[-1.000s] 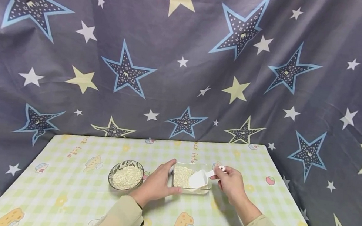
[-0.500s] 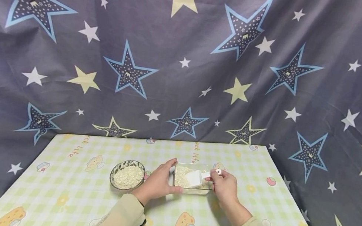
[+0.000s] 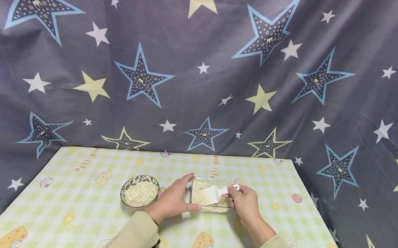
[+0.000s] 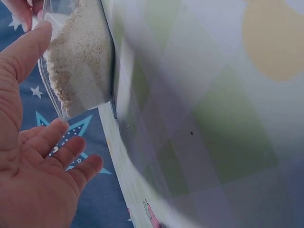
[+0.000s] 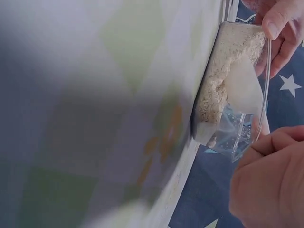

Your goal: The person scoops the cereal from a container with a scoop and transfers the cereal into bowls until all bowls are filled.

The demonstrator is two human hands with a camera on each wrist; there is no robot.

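A clear rectangular glass container (image 3: 207,209) of pale oat flakes (image 4: 85,57) stands mid-table. My left hand (image 3: 174,198) holds it at the left end, thumb on the near rim and fingers at the far corner. My right hand (image 3: 246,205) pinches the handle of a white scoop (image 3: 211,195) over the container's right end. The scoop's head is tilted down to the left, partly sunk in the flakes, as the right wrist view shows through the glass. There the flakes slope down toward the right-hand end. My right fingertips are mostly hidden in that view.
A round bowl (image 3: 125,185) with a dark leaf pattern, filled with similar flakes (image 3: 141,194), sits left of my left hand. A green-and-white checked cloth (image 3: 75,204) covers the table. Behind it hangs a dark star-printed curtain (image 3: 180,28).
My right hand has moved left and slightly toward me, pushing the scoop further left into the flakes. My left hand keeps its hold on the container. The bowl stays put.
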